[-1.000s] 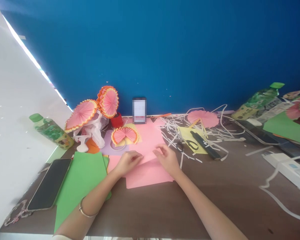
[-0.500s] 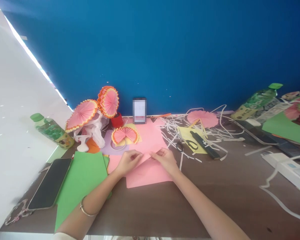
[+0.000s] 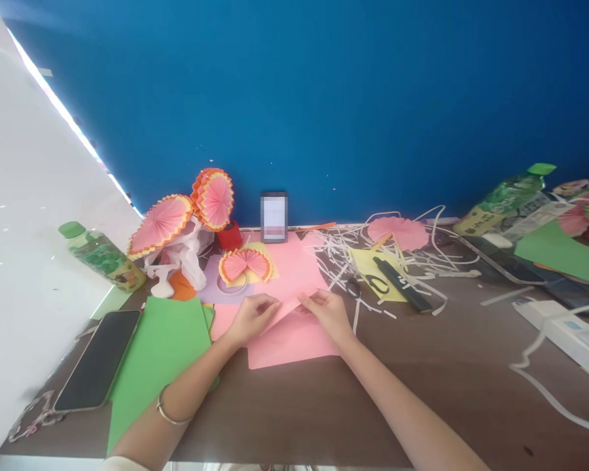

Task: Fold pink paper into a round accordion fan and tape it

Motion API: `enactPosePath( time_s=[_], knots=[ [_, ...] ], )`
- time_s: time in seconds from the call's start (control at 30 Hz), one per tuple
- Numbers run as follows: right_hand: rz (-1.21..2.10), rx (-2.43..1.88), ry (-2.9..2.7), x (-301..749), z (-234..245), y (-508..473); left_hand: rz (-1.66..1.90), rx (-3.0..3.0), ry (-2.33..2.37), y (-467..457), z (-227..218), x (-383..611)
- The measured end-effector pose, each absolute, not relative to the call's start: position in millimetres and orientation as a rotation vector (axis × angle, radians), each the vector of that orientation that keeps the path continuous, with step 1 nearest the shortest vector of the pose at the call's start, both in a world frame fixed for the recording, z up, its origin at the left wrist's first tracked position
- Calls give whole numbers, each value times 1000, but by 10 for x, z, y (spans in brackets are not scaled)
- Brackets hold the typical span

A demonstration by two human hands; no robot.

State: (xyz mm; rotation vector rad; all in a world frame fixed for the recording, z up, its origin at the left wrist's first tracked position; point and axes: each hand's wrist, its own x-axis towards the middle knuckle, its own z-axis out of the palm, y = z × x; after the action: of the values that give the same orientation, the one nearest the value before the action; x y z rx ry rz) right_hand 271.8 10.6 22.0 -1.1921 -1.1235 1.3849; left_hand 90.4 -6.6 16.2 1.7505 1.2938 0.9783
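A pink paper sheet lies on the brown table in front of me. My left hand pinches its upper left part, fingers closed on a raised fold. My right hand pinches the same fold from the right side. The far edge of the sheet is lifted and bent between the two hands. More pink paper lies flat just behind.
Green paper and a dark phone lie at the left. Pleated pink-and-orange paper fans stand behind, beside a small upright phone. Scissors, a black marker and white paper strips lie right. Green bottles stand at both sides.
My right hand has come in toward the left hand and closed on the pink sheet's fold. The fold has risen a little between the two hands.
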Motion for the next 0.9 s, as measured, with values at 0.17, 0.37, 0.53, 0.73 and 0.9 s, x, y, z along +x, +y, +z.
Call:
enactPosePath(
  time_s=[0.17, 0.37, 0.53, 0.73, 0.9],
  knots=[
    [1340, -1195, -1089, 2735, 233, 108, 940, 1740, 1316, -68, 201, 898],
    [1305, -1221, -1073, 2743, 218, 105, 922, 1741, 1300, -70, 223, 895],
    [1256, -1239, -1067, 2780, 238, 120, 901, 1751, 1297, -68, 222, 887],
    [1224, -1259, -1069, 2794, 243, 126, 881, 1726, 1278, -60, 221, 862],
    [1141, -1281, -1103, 2800, 258, 124, 814, 1698, 1161, -75, 207, 853]
  ],
)
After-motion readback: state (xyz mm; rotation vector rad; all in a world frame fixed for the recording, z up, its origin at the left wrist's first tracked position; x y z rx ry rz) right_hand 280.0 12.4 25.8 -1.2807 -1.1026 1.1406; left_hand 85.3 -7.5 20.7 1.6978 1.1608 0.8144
